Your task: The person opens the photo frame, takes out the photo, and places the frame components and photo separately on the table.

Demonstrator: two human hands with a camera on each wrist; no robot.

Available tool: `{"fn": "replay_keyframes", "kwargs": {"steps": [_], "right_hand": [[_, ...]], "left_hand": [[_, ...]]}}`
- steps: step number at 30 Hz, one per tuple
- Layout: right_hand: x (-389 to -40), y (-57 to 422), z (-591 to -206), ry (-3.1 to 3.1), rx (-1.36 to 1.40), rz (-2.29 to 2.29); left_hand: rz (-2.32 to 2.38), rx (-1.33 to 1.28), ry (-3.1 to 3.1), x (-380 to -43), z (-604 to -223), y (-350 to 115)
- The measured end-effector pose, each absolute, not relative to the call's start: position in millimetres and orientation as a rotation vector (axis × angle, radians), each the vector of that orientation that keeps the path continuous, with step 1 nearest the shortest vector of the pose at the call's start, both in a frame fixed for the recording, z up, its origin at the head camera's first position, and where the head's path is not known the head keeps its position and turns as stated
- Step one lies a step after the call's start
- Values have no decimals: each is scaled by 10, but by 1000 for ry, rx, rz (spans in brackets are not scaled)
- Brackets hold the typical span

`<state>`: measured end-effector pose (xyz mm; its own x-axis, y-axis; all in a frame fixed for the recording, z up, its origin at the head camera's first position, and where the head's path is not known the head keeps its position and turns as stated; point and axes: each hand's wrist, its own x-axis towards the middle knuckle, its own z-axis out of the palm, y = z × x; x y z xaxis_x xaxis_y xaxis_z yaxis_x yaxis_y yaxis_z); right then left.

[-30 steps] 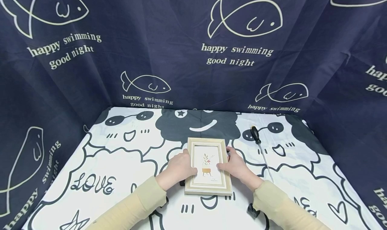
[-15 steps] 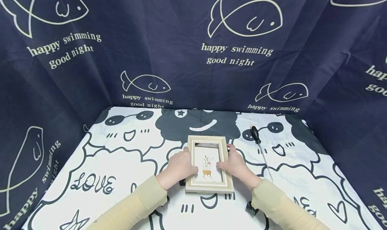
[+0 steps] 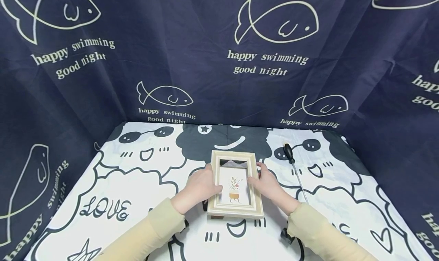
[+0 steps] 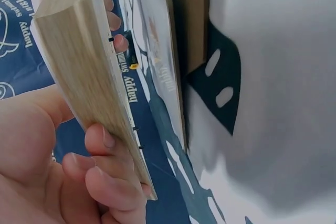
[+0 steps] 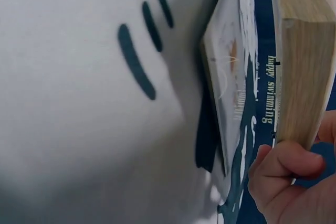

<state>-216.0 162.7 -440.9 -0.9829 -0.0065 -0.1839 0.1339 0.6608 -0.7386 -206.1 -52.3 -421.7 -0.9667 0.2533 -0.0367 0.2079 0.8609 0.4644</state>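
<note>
In the head view both hands hold a pale wooden picture frame (image 3: pixel 236 211) by its long sides, thumbs on the front. The left hand (image 3: pixel 198 184) grips its left side; the right hand (image 3: pixel 269 184) grips its right side. Through the opening shows a picture card (image 3: pixel 234 188) with a potted plant print. Both wrist views show the frame (image 4: pixel 79 61) raised, with a gap between it and the glossy picture panel (image 4: pixel 160 40) below. Small dark tabs line the frame's back edge. A brown board (image 4: pixel 194 24) lies under the panel, partly hidden.
A screwdriver (image 3: pixel 289 152) with a black handle lies to the right of the frame, its shaft running toward the right sleeve. A small black object (image 3: pixel 286 236) sits beside that sleeve. A cartoon-print cloth (image 3: pixel 137 223) covers the table; a dark blue curtain (image 3: pixel 205 63) hangs around it.
The hands have lifted the frame up off the picture panel. The picture now sits lower in the opening, and a dark gap shows above it.
</note>
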Motion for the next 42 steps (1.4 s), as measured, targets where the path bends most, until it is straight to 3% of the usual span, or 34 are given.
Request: {"fn": "replay_keyframes", "kwargs": {"steps": [18, 42], "right_hand": [[-2295, 1508, -4152, 2603, 86, -1362], [-2702, 871, -4100, 2602, -9, -1341]], "left_hand": [[812, 330, 2953, -2143, -4015, -741], [806, 240, 2957, -2609, -4090, -1431]]}}
